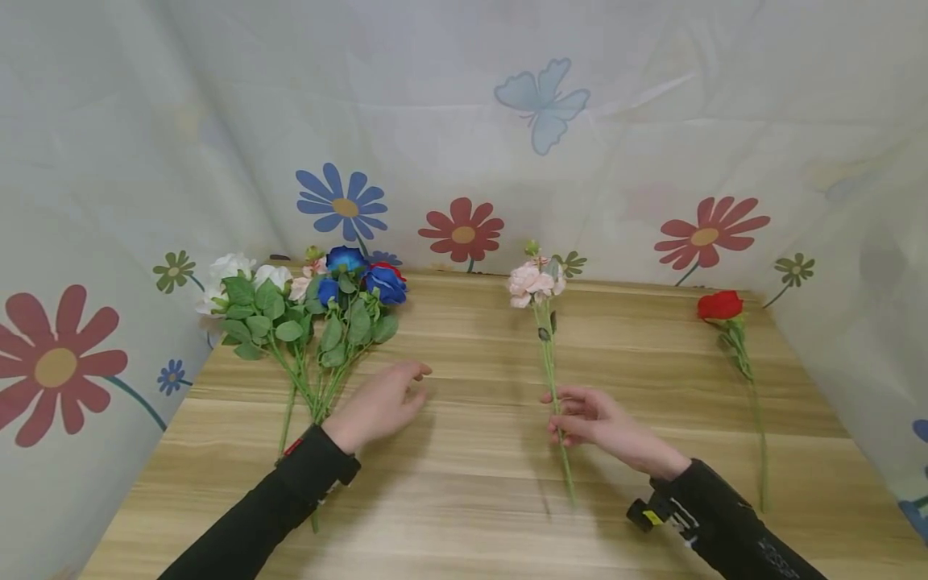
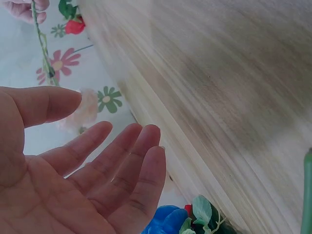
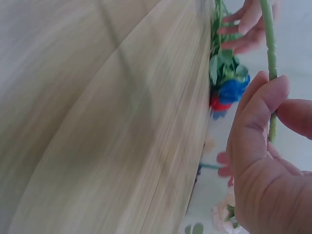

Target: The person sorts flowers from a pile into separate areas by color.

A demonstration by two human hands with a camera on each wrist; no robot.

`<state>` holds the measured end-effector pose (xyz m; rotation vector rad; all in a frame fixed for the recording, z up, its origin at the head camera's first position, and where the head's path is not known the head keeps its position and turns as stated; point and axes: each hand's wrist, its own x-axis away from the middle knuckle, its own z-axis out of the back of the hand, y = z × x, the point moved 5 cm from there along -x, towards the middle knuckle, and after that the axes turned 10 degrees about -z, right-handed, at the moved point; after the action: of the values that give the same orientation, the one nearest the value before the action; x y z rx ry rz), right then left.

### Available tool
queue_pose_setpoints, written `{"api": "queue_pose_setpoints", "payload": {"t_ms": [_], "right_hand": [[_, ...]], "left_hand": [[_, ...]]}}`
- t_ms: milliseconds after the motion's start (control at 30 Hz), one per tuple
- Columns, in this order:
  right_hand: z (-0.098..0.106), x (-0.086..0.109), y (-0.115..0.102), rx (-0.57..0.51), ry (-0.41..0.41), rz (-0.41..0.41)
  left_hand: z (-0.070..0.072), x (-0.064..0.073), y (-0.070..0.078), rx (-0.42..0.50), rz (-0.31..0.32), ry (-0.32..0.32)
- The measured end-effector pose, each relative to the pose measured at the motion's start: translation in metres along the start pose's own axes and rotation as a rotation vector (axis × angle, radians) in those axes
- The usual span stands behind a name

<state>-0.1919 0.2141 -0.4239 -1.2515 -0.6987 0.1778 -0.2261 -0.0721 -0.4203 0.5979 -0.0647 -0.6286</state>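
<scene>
My right hand (image 1: pixel 590 419) pinches the green stem of a pale pink flower (image 1: pixel 535 282) between thumb and fingers, its bloom pointing toward the back wall. In the right wrist view the stem (image 3: pixel 269 44) runs between the thumb and the bent fingers. Nothing is in my left hand (image 1: pixel 380 403); its fingers are spread and relaxed in the left wrist view. That hand is over the table, just right of the stems of a flower group at the left: white roses (image 1: pixel 232 267), blue roses (image 1: pixel 386 282) and a partly hidden pink one, with a red bloom behind the blue.
A single red rose (image 1: pixel 720 305) lies at the right of the wooden table (image 1: pixel 464 499), its stem toward the front. Behind the table hangs a pale cloth (image 1: pixel 435 97) printed with flowers and a butterfly, which also covers both sides.
</scene>
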Motion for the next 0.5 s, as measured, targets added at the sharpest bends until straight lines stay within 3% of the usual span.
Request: {"api": "queue_pose_setpoints", "payload": {"t_ms": [500], "right_hand": [[0.067,0.036,0.030,0.143,0.271,-0.049]], "left_hand": [[-0.004,0.002,-0.002,-0.044,-0.016,-0.001]]}}
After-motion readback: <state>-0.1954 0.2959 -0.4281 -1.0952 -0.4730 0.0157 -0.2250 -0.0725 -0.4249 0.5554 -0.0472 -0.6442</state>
